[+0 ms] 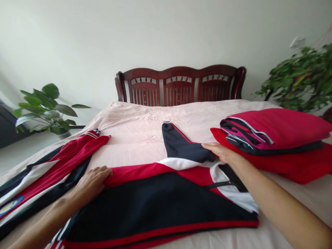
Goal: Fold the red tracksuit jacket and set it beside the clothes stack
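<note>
A black, red and white track jacket (145,204) lies in front of me on the bed, one side edge running along the near side. Its dark sleeve (178,143) with red piping points away toward the headboard. At the jacket's left, my left hand (94,181) is closed on the red edge, fingers curled over the cloth. Near the collar, my right hand (219,152) pinches the top of the sleeve at the shoulder, thumb stretched along it. The fingertips of the right hand are partly hidden.
On the right, a folded crimson garment (298,128) tops a stack of clothes, with a bright red cloth (298,167) beneath. More red, black and white clothing (57,166) lies at the left. Beyond the pink sheet (129,138) stands a wooden headboard (178,86). Plants flank the bed.
</note>
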`<state>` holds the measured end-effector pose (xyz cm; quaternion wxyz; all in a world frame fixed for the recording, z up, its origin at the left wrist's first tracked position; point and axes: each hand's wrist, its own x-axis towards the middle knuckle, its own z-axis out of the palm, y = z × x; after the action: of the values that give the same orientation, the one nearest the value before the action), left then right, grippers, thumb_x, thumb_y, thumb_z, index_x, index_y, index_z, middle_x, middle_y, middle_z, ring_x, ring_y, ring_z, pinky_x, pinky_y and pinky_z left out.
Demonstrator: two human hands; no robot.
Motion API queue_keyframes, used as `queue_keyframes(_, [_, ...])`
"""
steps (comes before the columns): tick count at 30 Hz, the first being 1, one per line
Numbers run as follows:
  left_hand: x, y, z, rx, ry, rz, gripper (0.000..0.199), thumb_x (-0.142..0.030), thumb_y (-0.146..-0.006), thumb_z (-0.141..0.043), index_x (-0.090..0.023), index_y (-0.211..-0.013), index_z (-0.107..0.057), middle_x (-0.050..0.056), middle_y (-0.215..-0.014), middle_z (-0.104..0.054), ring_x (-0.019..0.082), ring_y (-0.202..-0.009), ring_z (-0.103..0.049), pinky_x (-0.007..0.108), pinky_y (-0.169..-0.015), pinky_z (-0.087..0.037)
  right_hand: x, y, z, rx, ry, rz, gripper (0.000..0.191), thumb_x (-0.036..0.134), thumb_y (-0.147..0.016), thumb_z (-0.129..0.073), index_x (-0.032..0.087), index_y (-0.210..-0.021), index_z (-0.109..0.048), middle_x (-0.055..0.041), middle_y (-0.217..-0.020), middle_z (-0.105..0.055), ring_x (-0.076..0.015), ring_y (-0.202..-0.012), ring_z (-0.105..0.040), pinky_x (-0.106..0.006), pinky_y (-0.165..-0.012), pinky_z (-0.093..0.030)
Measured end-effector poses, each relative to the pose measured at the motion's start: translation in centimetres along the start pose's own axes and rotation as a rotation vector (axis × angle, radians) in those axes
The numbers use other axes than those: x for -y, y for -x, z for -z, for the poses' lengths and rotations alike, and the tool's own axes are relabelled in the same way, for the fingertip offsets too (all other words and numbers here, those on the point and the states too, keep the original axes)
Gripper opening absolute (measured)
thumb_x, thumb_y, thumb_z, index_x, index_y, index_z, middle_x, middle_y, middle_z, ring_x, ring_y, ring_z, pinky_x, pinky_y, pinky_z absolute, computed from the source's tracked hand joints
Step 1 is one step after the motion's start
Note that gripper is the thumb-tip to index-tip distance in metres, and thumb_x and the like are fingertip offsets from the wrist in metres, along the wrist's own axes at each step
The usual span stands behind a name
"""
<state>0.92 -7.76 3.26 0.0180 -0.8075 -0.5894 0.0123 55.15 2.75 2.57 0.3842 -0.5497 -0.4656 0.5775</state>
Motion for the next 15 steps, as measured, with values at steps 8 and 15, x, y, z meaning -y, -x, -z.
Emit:
queue_keyframes(8, [-5.3,-2.6,2.2,0.092,0.235,-0.016,0.038,-0.038,-0.082,-0.058,-0.021,-0.115,-0.067,0.012,-0.115,-0.068,0.030,-0.108,-0.061,0.040,-0.096,-0.042,-0.4,0.4,-1.6,0.001,0.311,0.081,0.021,0.034,-0.071,-0.073,0.017,-0.083,-0.074,-0.0050,-0.088,-0.078,-0.0243,-0.085,-0.070,-0.034,-0.083,-0.053])
queue_keyframes(15, [-11.8,-7.2,0.5,0.035,0.448,-0.017,0.033,-0.032,-0.076,-0.062,-0.018,-0.106,-0.068,0.009,-0.106,-0.070,0.027,-0.099,-0.065,0.035,-0.086,-0.046,-2.0,-1.7,-0.4,-0.169,0.357,0.179,0.007,0.021,-0.062,-0.073,0.018,-0.064,-0.068,-0.0012,-0.056,-0.065,-0.0191,-0.056,-0.060,-0.031,-0.063,-0.049])
